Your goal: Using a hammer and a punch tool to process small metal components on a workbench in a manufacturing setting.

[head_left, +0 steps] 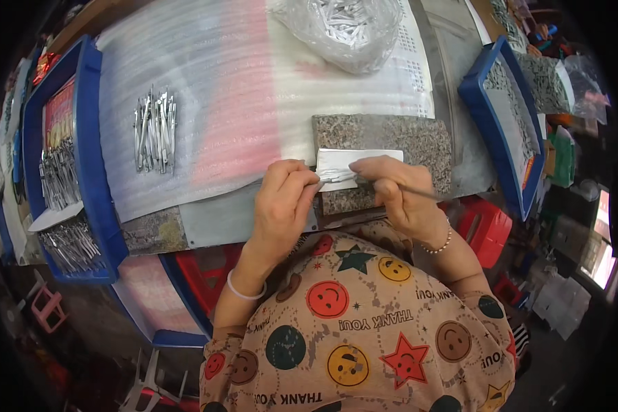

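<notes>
A white card or pad (371,156) lies on a speckled stone block (426,144) at the table's front edge. Slim silvery metal pieces (340,176) rest on the card. At its left edge, my left hand (285,196) pinches the end of one such piece between thumb and fingertips. My right hand (405,196) is closed around a thin dark rod-like tool (419,192), whose shaft sticks out to the right. The tool's working end is hidden by the fingers, which sit over the card's right part.
To the left, a loose pile of slim metal pieces (155,130) lies on foam sheeting (233,82). A plastic bag (364,58) of similar pieces stands at the back. Blue trays (93,172) flank the table, with another blue tray (484,103) on the right. Red stools (484,230) stand below.
</notes>
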Action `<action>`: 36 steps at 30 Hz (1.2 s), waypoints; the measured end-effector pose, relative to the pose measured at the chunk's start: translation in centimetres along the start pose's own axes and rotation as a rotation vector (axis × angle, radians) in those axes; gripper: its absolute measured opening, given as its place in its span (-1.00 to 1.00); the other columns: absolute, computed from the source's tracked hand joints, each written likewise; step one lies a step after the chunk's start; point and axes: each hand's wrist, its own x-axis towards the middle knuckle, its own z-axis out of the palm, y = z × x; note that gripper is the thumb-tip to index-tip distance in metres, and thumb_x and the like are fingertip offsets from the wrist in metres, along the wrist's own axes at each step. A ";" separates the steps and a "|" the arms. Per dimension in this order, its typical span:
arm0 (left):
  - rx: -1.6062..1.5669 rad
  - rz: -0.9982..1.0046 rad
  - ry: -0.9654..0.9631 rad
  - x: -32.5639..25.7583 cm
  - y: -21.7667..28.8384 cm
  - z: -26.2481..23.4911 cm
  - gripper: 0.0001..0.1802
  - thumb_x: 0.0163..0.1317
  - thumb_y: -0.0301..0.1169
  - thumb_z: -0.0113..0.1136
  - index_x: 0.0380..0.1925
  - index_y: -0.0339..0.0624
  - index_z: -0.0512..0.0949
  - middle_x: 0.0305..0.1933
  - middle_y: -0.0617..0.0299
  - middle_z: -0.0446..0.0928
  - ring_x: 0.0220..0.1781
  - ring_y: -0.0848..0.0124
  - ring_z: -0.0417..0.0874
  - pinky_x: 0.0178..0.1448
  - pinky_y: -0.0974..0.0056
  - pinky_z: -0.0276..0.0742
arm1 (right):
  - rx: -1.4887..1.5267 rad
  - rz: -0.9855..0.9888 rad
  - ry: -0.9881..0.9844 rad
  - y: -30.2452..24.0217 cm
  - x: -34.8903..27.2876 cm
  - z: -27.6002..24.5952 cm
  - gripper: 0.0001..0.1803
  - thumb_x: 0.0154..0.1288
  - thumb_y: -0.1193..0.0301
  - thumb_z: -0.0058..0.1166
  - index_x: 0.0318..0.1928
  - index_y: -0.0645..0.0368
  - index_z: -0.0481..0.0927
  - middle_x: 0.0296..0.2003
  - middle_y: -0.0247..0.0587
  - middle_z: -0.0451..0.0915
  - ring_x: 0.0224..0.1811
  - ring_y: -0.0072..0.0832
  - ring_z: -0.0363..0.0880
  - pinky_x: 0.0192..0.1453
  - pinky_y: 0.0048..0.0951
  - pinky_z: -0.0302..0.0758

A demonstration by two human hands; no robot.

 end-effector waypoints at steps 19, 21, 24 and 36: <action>0.002 0.095 0.012 0.0 -0.7 -0.3 -0.79 0.03 -0.69 0.26 -0.30 -0.31 0.55 -0.24 0.00 0.51 -0.20 0.10 0.57 -0.14 0.17 0.50 | 0.180 0.026 0.086 -3.4 1.8 -0.3 -0.75 0.45 0.36 -0.06 -0.14 0.33 0.55 -0.19 0.03 0.65 -0.47 -0.40 0.62 -0.37 -0.48 0.56; 0.005 0.099 0.011 0.0 -0.9 -0.2 -0.80 0.04 -0.69 0.27 -0.30 -0.31 0.55 -0.24 0.01 0.51 -0.20 0.10 0.57 -0.14 0.18 0.50 | 0.175 -0.059 0.130 -4.2 1.7 -0.8 -0.81 0.38 0.47 -0.06 -0.15 0.33 0.55 -0.16 0.09 0.64 -0.43 -0.41 0.66 -0.33 -0.48 0.61; 0.015 0.093 0.018 0.0 -1.0 -0.1 -0.80 0.04 -0.69 0.26 -0.30 -0.32 0.55 -0.24 0.01 0.51 -0.20 0.10 0.57 -0.14 0.18 0.50 | 0.240 -0.219 0.181 -4.4 1.0 -0.6 -0.76 0.12 0.60 0.01 -0.15 0.31 0.56 -0.14 0.12 0.64 -0.34 -0.28 0.71 -0.29 -0.40 0.66; 0.035 0.076 0.007 0.0 -0.7 -0.1 -0.83 0.05 -0.68 0.26 -0.31 -0.32 0.56 -0.26 0.02 0.52 -0.22 0.13 0.57 -0.16 0.20 0.49 | 0.272 0.160 0.192 -2.3 0.0 -0.4 -0.69 0.49 0.37 -0.19 -0.13 0.23 0.63 -0.24 -0.02 0.67 -0.36 -0.40 0.68 -0.40 -0.48 0.58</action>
